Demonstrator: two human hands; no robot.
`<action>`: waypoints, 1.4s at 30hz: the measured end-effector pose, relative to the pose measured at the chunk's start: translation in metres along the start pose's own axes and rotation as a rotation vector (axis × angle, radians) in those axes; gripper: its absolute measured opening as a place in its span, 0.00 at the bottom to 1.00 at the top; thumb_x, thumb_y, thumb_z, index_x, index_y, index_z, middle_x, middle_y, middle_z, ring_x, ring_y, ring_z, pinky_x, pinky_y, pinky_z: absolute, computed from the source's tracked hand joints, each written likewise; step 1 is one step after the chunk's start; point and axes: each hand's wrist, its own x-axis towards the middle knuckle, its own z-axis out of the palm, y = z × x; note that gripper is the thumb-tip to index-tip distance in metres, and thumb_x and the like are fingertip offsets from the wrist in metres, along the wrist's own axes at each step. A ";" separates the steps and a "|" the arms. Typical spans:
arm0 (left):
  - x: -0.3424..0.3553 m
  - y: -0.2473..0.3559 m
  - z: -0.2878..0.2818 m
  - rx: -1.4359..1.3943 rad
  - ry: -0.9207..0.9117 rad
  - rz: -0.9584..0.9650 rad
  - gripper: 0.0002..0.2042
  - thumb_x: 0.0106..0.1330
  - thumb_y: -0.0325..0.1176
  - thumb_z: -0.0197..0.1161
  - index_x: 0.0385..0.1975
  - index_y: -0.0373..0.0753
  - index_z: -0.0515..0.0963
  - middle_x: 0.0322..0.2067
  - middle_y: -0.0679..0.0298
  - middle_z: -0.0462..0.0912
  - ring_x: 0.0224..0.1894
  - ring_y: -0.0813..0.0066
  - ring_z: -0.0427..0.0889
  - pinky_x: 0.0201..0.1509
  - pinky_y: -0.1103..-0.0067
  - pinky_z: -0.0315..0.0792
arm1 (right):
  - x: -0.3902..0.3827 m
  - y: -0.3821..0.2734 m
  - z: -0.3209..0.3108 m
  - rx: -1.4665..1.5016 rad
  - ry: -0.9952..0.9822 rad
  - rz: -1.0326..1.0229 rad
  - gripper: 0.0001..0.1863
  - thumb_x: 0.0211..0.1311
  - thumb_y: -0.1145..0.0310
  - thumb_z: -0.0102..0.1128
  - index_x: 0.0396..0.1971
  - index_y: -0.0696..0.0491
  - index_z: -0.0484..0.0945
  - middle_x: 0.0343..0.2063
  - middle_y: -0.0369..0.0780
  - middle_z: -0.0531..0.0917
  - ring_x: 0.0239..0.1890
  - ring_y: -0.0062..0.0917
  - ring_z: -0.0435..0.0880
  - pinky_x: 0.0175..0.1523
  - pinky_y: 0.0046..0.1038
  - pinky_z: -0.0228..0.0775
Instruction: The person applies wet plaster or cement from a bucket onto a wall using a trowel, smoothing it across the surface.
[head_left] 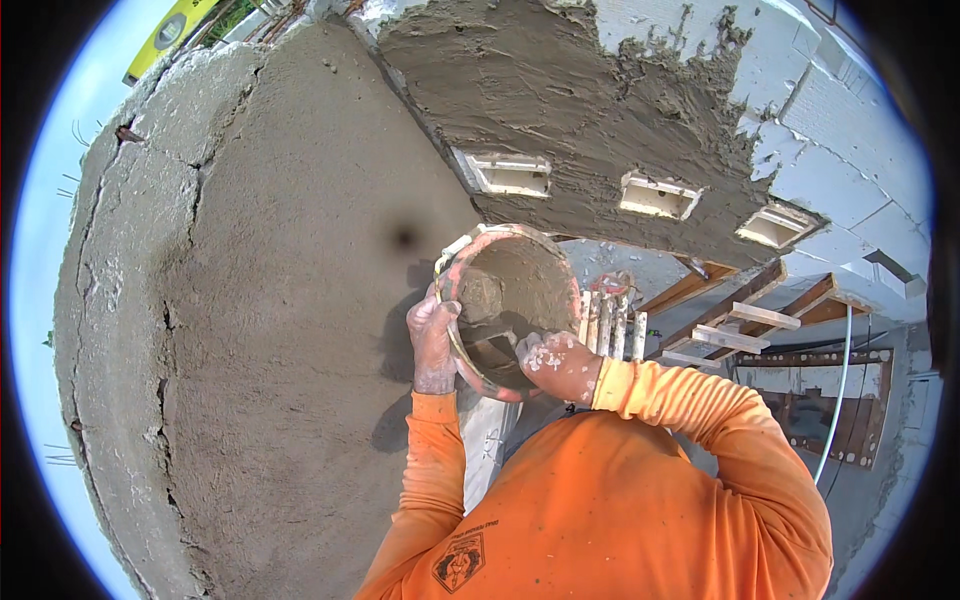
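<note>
Gray plastered surface (300, 260) beside a mortar bucket (505, 232) and two busy hands

Rough plaster covers the broad surface on the left, with cracks (165, 390) running down near its left edge and sky beyond. Across the top, wet mortar (560, 100) coats part of a white block wall (835, 185), leaving bare blocks toward the upper right corner. Three recessed boxes sit in a row along the lower edge of that coat: a left box (512, 176), a middle box (660, 197) and a right box (777, 226).

At the center, the bucket stands with its mouth toward the viewer, its reddish rim smeared with mortar. A lump of mortar (482, 295) clings inside, toward the left of the rim. The left hand (433, 340) grasps the bucket's left edge, fingers bent against the rim. At the lower right edge, the right hand (560, 366) is clenched around a trowel, whose dark flat blade (494, 353) lies within the mouth near the lower edge; the handle is hidden by the fist. Both forearms wear the sleeves of an orange shirt (620, 500). Just right of the bucket stand whitish slats (612, 325), with wooden boards (755, 315) farther right and a pale hose (840, 400) hanging beyond.
</note>
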 end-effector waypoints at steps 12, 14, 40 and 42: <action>-0.010 0.004 0.012 -0.048 -0.013 0.165 0.13 0.58 0.19 0.57 0.40 0.23 0.83 0.55 0.61 0.83 0.51 0.77 0.80 0.56 0.79 0.73 | -0.031 0.032 0.017 -0.062 0.039 -0.173 0.09 0.56 0.69 0.60 0.33 0.58 0.82 0.28 0.43 0.84 0.30 0.32 0.87 0.33 0.36 0.78; -0.010 0.002 0.015 0.008 0.063 0.068 0.08 0.57 0.20 0.57 0.33 0.25 0.82 0.55 0.60 0.83 0.48 0.79 0.79 0.51 0.80 0.72 | -0.024 0.039 0.008 -0.167 0.232 -0.120 0.10 0.55 0.68 0.61 0.33 0.58 0.82 0.27 0.43 0.84 0.30 0.33 0.87 0.33 0.35 0.78; -0.029 0.011 0.058 -0.046 -0.117 0.247 0.05 0.55 0.16 0.55 0.29 0.22 0.78 0.62 0.50 0.77 0.64 0.69 0.73 0.67 0.77 0.66 | -0.035 0.072 0.000 0.048 -0.249 0.053 0.16 0.66 0.61 0.59 0.44 0.58 0.81 0.40 0.52 0.87 0.43 0.49 0.88 0.47 0.50 0.80; -0.033 0.016 0.056 -0.003 -0.097 0.251 0.06 0.55 0.16 0.55 0.30 0.22 0.78 0.62 0.49 0.77 0.64 0.68 0.73 0.68 0.77 0.66 | -0.035 0.075 0.006 0.317 -0.295 0.119 0.22 0.67 0.57 0.60 0.49 0.60 0.79 0.41 0.56 0.85 0.46 0.52 0.86 0.50 0.48 0.79</action>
